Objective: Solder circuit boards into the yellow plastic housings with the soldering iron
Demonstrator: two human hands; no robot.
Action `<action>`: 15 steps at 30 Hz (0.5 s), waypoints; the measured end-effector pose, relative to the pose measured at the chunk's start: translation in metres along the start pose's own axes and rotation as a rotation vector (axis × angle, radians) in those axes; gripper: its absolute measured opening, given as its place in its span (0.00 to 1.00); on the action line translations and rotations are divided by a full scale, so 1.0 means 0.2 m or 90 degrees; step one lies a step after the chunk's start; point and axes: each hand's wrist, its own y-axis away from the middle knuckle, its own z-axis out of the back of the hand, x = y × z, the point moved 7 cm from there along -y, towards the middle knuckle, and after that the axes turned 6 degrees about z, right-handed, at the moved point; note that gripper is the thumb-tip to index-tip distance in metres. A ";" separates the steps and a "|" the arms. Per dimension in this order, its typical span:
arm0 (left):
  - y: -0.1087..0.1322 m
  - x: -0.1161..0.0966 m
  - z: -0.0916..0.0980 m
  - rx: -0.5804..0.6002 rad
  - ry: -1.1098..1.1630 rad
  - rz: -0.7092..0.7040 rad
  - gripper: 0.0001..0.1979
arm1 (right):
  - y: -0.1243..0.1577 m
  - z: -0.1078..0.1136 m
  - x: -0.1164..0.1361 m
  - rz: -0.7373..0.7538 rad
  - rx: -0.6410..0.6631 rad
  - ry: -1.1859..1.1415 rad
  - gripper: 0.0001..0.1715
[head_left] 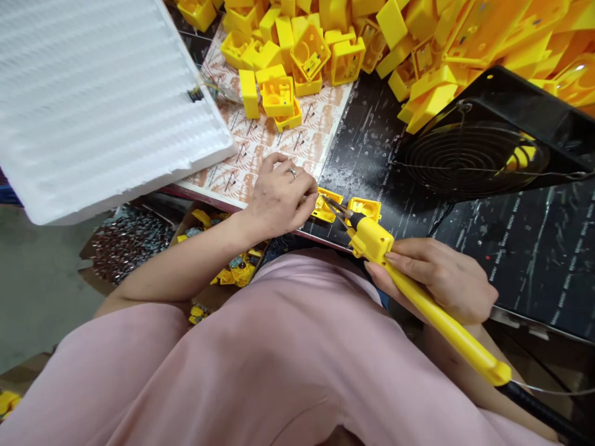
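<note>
My right hand (439, 279) is wrapped round a yellow soldering iron (418, 297), whose metal tip reaches up left to a small yellow plastic housing (326, 206) on the black mat (372, 148). My left hand (279, 198), a ring on one finger, has its fingers curled and pinched against that housing's left side. A second small yellow housing (365, 207) lies just right of the tip, touched by neither hand.
A heap of yellow plastic housings (372, 43) fills the far side of the table. A black fan (483, 142) stands at the right. A white foam sheet (102, 93) overhangs the left edge. Boxes of small parts (130, 238) sit below the table.
</note>
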 end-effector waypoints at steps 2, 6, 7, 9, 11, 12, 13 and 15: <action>0.00 0.01 0.00 0.008 0.009 -0.004 0.13 | 0.01 0.02 -0.01 -0.028 0.000 0.015 0.18; 0.00 0.02 0.01 0.009 0.034 -0.004 0.13 | 0.01 0.03 -0.01 -0.017 -0.022 0.019 0.17; 0.01 0.02 0.01 0.008 0.034 -0.004 0.14 | 0.00 0.03 -0.01 -0.001 -0.029 0.013 0.17; 0.00 0.02 0.00 0.010 0.027 0.002 0.14 | 0.00 0.01 -0.01 0.012 -0.035 0.008 0.17; 0.00 0.01 0.00 0.008 0.016 0.009 0.13 | 0.00 -0.01 -0.02 0.009 -0.024 0.009 0.18; 0.00 0.01 0.00 0.005 0.012 0.010 0.13 | 0.00 -0.02 -0.02 0.005 -0.015 0.009 0.18; 0.00 0.01 0.00 0.001 0.008 0.008 0.13 | 0.00 -0.02 -0.01 0.011 -0.010 0.003 0.19; 0.00 0.00 0.00 -0.004 0.002 0.004 0.13 | 0.02 0.00 -0.01 -0.003 0.001 -0.007 0.19</action>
